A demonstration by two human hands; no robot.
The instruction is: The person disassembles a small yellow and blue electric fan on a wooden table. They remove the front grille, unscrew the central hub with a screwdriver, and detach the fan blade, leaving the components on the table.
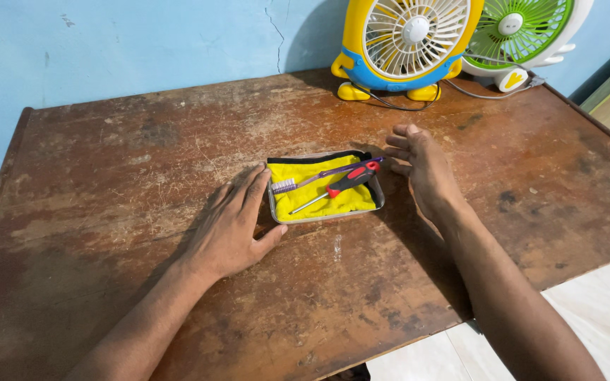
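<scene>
Centrally, small metal tray (379, 201) on worn wooden table (107, 176), yellow cloth (312, 189) lining it to cushion red-handled screwdriver (344, 183) and small brush (298, 183). Left hand (231, 226) flat, fingers spread, beside tray's left edge; right hand (421, 166) open, loose, just right. Two fans (407, 42) upper right.

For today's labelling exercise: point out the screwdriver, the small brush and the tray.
screwdriver (347, 182), head view, on its red and black handle.
small brush (284, 186), head view, on its bristle end.
tray (326, 216), head view, on its near metal rim.
</scene>
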